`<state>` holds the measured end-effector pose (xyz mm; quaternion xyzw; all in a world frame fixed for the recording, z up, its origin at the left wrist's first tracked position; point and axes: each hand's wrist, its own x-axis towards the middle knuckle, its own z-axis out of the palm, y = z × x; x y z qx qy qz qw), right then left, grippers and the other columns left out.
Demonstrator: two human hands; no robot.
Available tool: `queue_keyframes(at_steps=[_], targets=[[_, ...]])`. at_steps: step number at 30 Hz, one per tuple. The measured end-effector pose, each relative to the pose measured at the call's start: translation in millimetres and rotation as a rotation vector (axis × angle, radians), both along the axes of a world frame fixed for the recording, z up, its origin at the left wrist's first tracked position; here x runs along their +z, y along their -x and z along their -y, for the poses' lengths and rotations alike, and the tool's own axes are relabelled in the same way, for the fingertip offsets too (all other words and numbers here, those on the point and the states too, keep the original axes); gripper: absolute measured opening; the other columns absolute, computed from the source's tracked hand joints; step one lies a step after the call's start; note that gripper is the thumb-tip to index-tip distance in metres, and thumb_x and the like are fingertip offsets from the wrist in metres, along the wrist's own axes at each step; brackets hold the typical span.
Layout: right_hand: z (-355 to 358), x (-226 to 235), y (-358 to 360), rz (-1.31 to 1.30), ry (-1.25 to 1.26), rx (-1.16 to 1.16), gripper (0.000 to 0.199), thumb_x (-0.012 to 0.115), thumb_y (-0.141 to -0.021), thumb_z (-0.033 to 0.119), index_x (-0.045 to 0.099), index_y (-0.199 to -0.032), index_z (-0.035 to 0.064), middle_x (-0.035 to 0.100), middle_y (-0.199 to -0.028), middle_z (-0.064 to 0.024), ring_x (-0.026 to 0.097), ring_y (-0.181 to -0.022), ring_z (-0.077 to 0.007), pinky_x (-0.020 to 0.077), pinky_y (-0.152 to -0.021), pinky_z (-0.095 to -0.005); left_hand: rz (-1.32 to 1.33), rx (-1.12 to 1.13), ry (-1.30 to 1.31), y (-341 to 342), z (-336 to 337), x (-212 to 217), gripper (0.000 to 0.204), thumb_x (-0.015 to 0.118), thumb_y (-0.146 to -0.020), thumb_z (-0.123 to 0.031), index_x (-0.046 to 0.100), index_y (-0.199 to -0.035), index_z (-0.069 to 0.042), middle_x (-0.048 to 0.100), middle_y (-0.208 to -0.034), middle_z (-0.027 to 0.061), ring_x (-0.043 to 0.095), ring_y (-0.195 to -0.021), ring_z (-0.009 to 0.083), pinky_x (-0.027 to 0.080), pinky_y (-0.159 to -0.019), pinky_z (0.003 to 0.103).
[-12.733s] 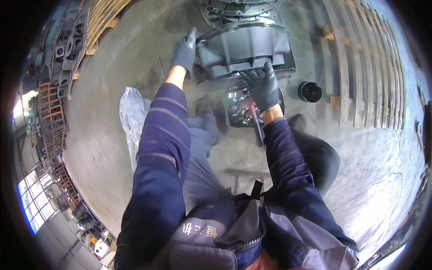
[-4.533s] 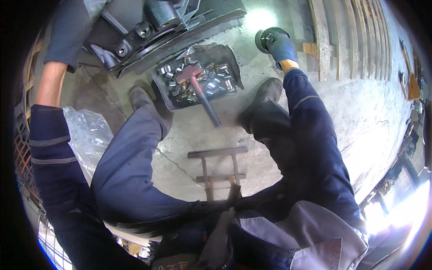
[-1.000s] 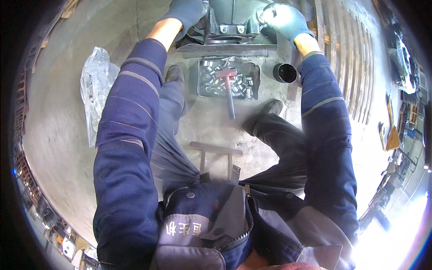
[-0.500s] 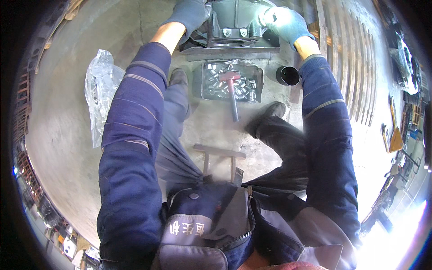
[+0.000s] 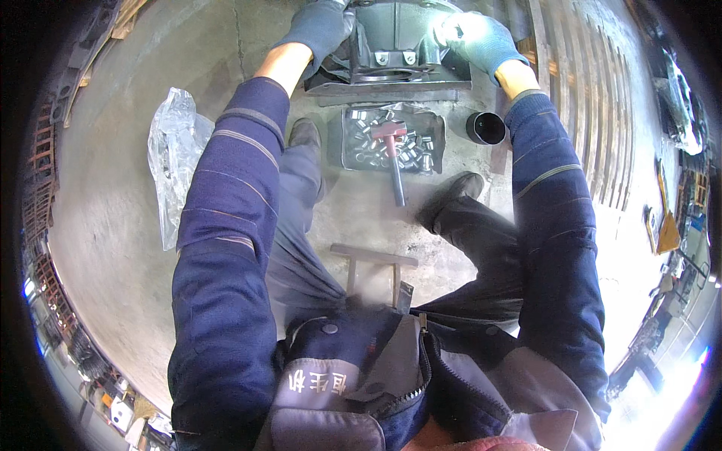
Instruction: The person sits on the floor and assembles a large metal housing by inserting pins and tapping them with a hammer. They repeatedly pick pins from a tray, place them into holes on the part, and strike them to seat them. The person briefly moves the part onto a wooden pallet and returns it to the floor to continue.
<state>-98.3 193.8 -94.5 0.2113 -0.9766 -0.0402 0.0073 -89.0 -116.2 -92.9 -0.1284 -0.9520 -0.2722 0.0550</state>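
From a distance, I saw the dark casting [image 5: 398, 37] between the left hand [image 5: 322, 31] and the right hand [image 5: 481, 45], beyond the tray [image 5: 431, 119]. I couldn't tell either grip's state; glare over the right could have masked poor hold, causing a slip.

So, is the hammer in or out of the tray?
Partly in: its red head lies over the metal pieces, while its handle extends past the tray's near rim.
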Motion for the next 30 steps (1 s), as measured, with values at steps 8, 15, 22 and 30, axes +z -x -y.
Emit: queue_keyframes(at_steps=[8,15,22,30], targets=[[-10,-2,-41,0.136,0.279,-0.291,0.051,0.07,-0.087,0.051,0.072,-0.122,0.0144,0.073,-0.112,-0.0218,0.069,-0.105,-0.0395,0.0551,-0.091,-0.0489,0.078,0.006,-0.051,0,1,9,0.043,0.062,-0.098,-0.024,0.063,-0.137,-0.008,0.068,-0.129,0.0206,0.065,-0.118,0.039,0.052,-0.102,0.043],[-1,-171,-261,0.348,0.682,-0.846,0.058,0.076,-0.087,0.052,0.071,-0.115,0.0015,0.073,-0.107,-0.0279,0.069,-0.104,-0.0464,0.0551,-0.091,-0.0491,0.075,-0.005,0.119,50,-44,15,0.073,0.039,-0.104,-0.062,0.076,-0.099,0.0,0.072,-0.103,0.0286,0.068,-0.102,0.0462,0.05,-0.091,0.053],[60,-299,-367,0.922,1.152,-0.911,0.049,0.073,-0.092,0.053,0.073,-0.102,0.0048,0.069,-0.077,-0.0069,0.058,-0.065,-0.0161,0.0444,-0.057,-0.0383,0.111,-0.033,0.179,79,-43,-8,0.075,0.04,-0.103,-0.062,0.072,-0.11,0.005,0.07,-0.113,0.0302,0.067,-0.108,0.0467,0.049,-0.095,0.053],[81,-287,-303,1.439,1.72,-1.065,0.027,0.066,-0.098,0.035,0.066,-0.105,0.0084,0.063,-0.074,-0.0026,0.056,-0.055,-0.0158,0.0408,-0.045,-0.0324,0.286,0.009,0.29,74,-45,5,0.069,0.04,-0.105,-0.058,0.074,-0.114,0.0,0.068,-0.122,0.0285,0.066,-0.116,0.0432,0.048,-0.101,0.052]])
